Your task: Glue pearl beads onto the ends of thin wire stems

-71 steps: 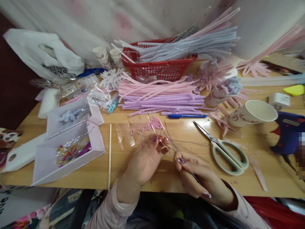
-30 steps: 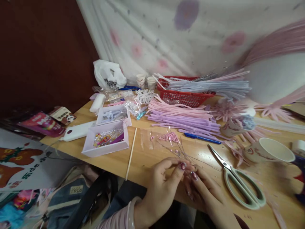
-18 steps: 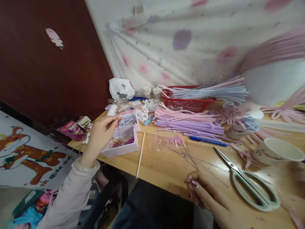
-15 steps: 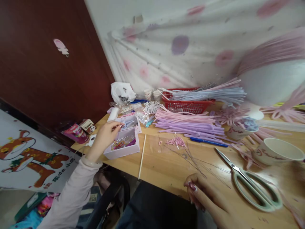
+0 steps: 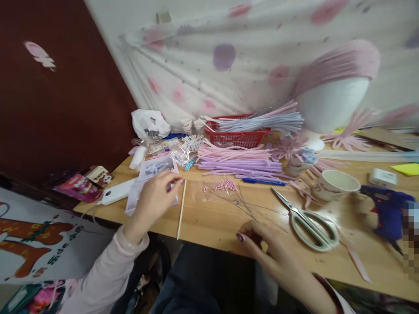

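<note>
My left hand [image 5: 155, 198] is over the pale lilac box [image 5: 132, 203], hiding much of it. Its thumb and fingertips are drawn together in a pinch; whatever is between them is too small to make out. A thin wooden stick [image 5: 181, 213] lies just right of it. At the table's front edge, my right hand [image 5: 270, 248] is curled with thumb and forefinger close together; I cannot see what, if anything, they hold. Pink beads [image 5: 225, 185] on clear plastic and several thin wires [image 5: 245, 207] lie between the hands. Scissors [image 5: 310, 229] with pale green handles rest right of the wires.
Purple fuzzy stems [image 5: 240, 165] lie behind a blue pen [image 5: 263, 181], before a red basket [image 5: 235, 138]. Right stand a paper cup [image 5: 337, 185], a blue glue gun [image 5: 384, 211] and a white head form [image 5: 330, 104]. A white power strip [image 5: 119, 192] lies left.
My left hand has moved right and nearer, from above the box's far part towards the stick. The view has swung right, bringing the glue gun in. My right hand stays curled.
</note>
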Demonstrator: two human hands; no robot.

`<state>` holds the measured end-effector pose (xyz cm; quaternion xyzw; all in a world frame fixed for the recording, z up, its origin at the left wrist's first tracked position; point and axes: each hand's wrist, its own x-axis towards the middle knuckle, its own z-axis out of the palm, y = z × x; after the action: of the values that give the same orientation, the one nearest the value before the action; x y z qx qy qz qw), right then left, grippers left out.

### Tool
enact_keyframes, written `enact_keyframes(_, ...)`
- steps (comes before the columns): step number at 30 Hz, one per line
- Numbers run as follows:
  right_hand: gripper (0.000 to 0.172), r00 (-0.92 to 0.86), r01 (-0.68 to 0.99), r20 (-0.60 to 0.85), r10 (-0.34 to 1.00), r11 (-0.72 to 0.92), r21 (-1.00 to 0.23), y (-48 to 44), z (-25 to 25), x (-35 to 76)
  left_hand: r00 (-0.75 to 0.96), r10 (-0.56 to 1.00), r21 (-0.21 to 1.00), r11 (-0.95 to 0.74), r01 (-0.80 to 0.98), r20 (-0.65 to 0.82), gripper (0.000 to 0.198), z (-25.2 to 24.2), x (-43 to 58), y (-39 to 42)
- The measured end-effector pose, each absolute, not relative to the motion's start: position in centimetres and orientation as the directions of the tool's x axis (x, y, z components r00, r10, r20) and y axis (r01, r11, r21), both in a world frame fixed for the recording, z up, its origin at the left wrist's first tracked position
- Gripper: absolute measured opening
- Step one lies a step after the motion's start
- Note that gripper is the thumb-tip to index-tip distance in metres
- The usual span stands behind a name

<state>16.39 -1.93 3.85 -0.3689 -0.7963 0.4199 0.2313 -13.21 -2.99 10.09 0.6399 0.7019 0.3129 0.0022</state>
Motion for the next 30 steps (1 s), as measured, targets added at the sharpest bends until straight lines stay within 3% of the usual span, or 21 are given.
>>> enact_keyframes(4,0.017,-0.439,0.66,0.257,0.861,0.503,-0.558,0.6,3.1,18.1,0.024,0.953,0.648,-0.223,0.729,0.301,0.015,7.2,-6.0,-3.1)
enact_keyframes(7,0.016,-0.362,0.8,0.367,0.857,0.488,-0.349,1.9,2.5,19.5,0.156,0.939,0.656,-0.328,0.679,0.307,0.022,4.8,-1.8,-2.8)
enact_keyframes(11,0.016,-0.449,0.83,0.328,0.831,0.524,-0.19,2.4,1.7,20.0,0.217,0.915,0.68,-0.399,0.615,0.34,0.028,2.8,0.5,-2.1)
enact_keyframes(15,0.021,-0.504,0.812,0.31,0.806,0.565,-0.148,2.6,0.9,20.0,0.182,0.911,0.582,-0.381,0.718,0.371,0.033,2.1,0.4,-0.7)
enact_keyframes(21,0.02,-0.507,0.804,0.353,0.787,0.579,-0.135,2.3,1.5,20.7,0.222,0.914,0.429,-0.36,0.829,0.338,0.025,2.3,0.4,0.6)
enact_keyframes(24,0.015,-0.526,0.76,0.407,0.747,0.627,-0.17,1.7,2.6,20.9,0.214,0.91,0.501,-0.378,0.779,0.354,0.019,2.8,0.2,0.6)
enact_keyframes(27,0.011,-0.537,0.725,0.424,0.729,0.656,-0.211,1.1,3.7,21.0,0.225,0.936,0.68,-0.351,0.644,0.27,0.016,3.5,-0.5,0.3)
enact_keyframes(30,0.009,-0.547,0.722,0.426,0.72,0.664,-0.195,0.8,4.6,21.0,0.257,0.948,0.786,-0.301,0.541,0.186,0.026,3.9,-1.1,-0.2)
